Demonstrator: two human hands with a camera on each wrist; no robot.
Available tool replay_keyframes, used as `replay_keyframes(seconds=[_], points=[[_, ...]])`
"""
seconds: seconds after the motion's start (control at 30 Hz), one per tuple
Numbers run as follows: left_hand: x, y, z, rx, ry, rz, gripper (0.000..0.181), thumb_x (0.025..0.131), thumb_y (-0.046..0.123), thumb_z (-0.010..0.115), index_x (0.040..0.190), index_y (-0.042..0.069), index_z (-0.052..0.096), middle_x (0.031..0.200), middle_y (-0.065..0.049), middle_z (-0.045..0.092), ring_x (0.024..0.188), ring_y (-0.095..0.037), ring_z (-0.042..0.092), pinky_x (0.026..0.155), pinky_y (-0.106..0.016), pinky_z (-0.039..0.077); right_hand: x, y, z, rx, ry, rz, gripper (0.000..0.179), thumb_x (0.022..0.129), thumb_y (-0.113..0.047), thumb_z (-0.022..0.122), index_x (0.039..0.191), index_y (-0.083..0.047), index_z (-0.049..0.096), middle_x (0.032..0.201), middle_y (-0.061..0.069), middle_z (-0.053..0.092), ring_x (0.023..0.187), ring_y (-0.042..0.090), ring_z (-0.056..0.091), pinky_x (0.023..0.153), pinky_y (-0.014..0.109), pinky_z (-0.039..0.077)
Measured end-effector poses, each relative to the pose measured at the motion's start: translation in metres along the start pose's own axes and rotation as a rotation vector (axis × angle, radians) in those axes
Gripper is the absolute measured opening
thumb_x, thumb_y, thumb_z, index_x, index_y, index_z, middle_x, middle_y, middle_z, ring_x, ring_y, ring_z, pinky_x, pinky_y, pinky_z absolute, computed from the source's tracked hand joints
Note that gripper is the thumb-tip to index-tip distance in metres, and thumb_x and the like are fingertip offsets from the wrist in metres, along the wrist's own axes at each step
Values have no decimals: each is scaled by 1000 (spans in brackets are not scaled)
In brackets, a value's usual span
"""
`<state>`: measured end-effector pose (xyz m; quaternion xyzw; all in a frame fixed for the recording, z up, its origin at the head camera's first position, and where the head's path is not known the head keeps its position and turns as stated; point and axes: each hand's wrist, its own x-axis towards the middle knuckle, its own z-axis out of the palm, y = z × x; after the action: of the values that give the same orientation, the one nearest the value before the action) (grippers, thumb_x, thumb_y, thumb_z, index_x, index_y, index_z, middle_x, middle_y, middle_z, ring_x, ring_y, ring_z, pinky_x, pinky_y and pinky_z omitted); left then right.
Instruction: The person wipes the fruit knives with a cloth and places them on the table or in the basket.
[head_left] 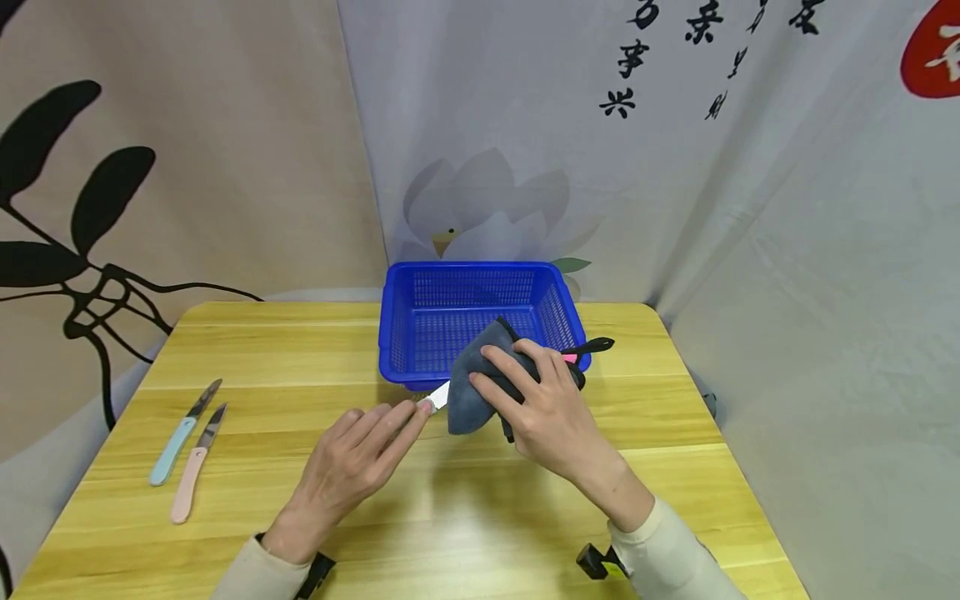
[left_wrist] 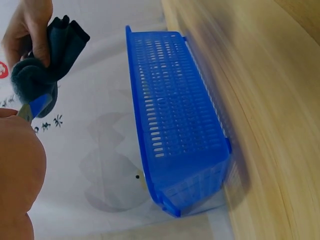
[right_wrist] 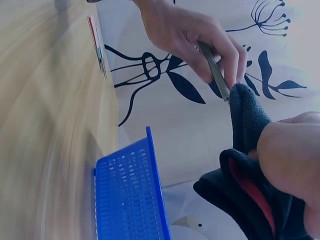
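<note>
My left hand [head_left: 360, 458] grips a small knife by its handle. Part of the knife's blade [head_left: 439, 397] shows between my fingertips and a dark blue-grey cloth [head_left: 474, 385]. In my right hand [head_left: 551, 408] the cloth is bunched and folded over the rest of the blade, hiding the tip. Both hands hold these above the table, at the near right side of a blue basket [head_left: 401, 379]. From the right wrist, the knife's handle [right_wrist: 212, 67] looks greenish, and a red patch shows inside the cloth's fold [right_wrist: 250, 192].
Two knives lie on the wooden table [head_left: 337, 342] at the left, one with a light blue handle [head_left: 172, 450], one with a pink handle [head_left: 188, 483]. A black strip [head_left: 596, 345] juts past the basket's right rim; whether it belongs to the cloth I cannot tell. Printed curtains hang behind.
</note>
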<state>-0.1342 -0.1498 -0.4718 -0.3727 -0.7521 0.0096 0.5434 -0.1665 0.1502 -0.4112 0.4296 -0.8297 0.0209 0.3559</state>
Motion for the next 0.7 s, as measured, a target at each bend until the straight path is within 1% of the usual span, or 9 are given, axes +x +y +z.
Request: replay_keyframes(seconds=[0.1,0.27,0.4,0.5,0.57,0.63,0.7], points=[[0,0,0,-3,3,-2,30,118,2,53,132,7,80,117,-8,78,86,-20,66,61,-27,41,-2,6,1,-11,3,11,56,83,-3,85,136,-20,77,153,14,68,131,45,60,107,57,57],[1,0,0,-28,4,-8,30,118,3,53,131,7,80,116,-8,78,85,-19,67,61,-27,42,-7,16,2,-51,0,36,52,85,-6,86,135,-19,78,151,15,69,130,46,61,102,58,58],[1,-1,0,-48,-2,-20,31,117,1,53,132,6,80,116,-9,78,86,-20,67,60,-27,43,-11,24,1,-70,8,89,43,93,-5,79,135,-18,78,151,16,69,130,47,60,100,59,57],[0,-2,0,-52,-8,-25,32,117,0,53,133,6,80,117,-10,78,87,-21,68,61,-27,45,-12,26,-2,-38,45,126,40,99,-2,70,136,-16,77,151,18,68,130,48,59,102,62,55],[0,-2,0,-52,-13,-28,32,117,0,53,133,6,80,118,-10,78,88,-21,68,61,-28,45,-12,24,-3,0,80,132,41,100,-1,67,137,-15,77,152,19,68,131,49,58,105,64,54],[-1,-2,0,-52,-24,-31,33,117,-1,52,134,6,79,118,-10,78,88,-21,69,61,-28,45,-10,21,-4,38,115,121,44,99,1,66,139,-15,76,152,19,68,131,49,59,107,65,54],[-1,-1,0,-56,-40,-38,34,118,-1,51,135,6,79,119,-10,78,89,-22,69,62,-28,46,-8,16,-4,68,132,95,46,98,1,68,140,-16,76,153,19,68,132,48,58,108,63,55]])
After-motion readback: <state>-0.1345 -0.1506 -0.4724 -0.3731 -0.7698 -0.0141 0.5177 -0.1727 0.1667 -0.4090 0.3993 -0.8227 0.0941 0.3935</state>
